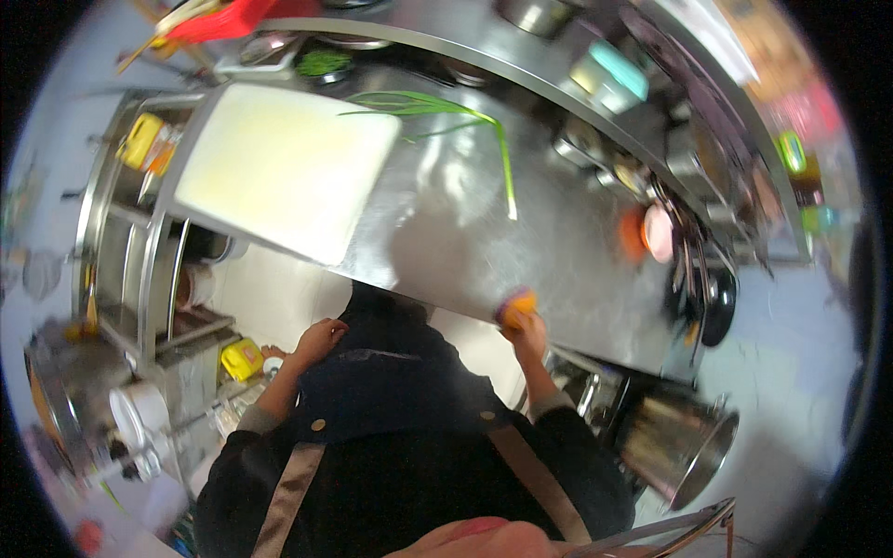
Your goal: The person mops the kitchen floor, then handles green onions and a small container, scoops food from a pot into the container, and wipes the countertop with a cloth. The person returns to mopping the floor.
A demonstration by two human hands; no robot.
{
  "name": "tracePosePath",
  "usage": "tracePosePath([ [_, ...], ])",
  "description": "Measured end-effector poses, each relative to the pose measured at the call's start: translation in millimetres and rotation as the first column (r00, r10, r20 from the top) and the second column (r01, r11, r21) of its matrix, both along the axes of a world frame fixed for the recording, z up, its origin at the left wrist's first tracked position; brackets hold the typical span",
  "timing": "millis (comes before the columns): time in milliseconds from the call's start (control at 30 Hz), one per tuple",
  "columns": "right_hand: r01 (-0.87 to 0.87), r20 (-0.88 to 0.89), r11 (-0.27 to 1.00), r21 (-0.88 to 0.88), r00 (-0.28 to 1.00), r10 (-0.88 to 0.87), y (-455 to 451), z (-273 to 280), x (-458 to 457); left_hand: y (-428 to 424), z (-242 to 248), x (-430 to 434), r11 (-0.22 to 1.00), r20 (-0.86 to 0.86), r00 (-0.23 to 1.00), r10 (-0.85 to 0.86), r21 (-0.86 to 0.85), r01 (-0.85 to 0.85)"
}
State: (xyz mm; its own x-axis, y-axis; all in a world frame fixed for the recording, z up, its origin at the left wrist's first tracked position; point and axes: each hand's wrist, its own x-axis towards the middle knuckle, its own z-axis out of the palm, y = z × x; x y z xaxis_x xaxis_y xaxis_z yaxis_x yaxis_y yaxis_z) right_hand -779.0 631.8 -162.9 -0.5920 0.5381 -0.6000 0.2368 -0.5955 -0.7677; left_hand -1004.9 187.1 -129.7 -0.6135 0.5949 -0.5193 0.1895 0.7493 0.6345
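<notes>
My right hand (527,336) grips an orange and purple sponge or cloth (516,307) at the front edge of the stainless steel worktop (579,279); blur hides its exact kind. In front of my dark apron (391,390), to the left, hangs my left hand (323,340) with its fingers curled and nothing visible in them. A large white cutting board (289,171) covers the worktop's left part. Long green scallion stalks (504,150) lie across the steel, their leaves reaching over the board's far right corner and a white end pointing towards me.
A bowl of chopped greens (324,64) stands behind the board, under a raised steel shelf (446,50). Utensils and a black pan (718,307) crowd the right end, near a pink-and-orange container (657,232). Below right is a large metal pot (680,446); a steel rack (150,279) stands left.
</notes>
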Motion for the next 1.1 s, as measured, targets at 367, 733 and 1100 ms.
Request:
tracePosePath([
  [367, -0.538, 0.541, 0.090, 0.838, 0.841, -0.002, -92.1, -45.2, -105.3, -74.6, -14.0, 10.5, 0.987, -0.003, 0.990, 0.138, -0.079, -0.138],
  [733, -0.053, -0.048, 0.750, 0.659, 0.992, 0.112, -221.5, 14.6, -426.4, -353.3, -130.7, 29.1, 0.901, -0.209, 0.915, 0.345, -0.198, -0.386],
  [1100, -0.355, 0.613, 0.614, 0.705, 0.740, -0.276, -251.7, 6.4, -567.4, -492.9, -137.0, 274.9, -0.068, 0.011, -0.074, 0.997, -0.284, -0.956],
])
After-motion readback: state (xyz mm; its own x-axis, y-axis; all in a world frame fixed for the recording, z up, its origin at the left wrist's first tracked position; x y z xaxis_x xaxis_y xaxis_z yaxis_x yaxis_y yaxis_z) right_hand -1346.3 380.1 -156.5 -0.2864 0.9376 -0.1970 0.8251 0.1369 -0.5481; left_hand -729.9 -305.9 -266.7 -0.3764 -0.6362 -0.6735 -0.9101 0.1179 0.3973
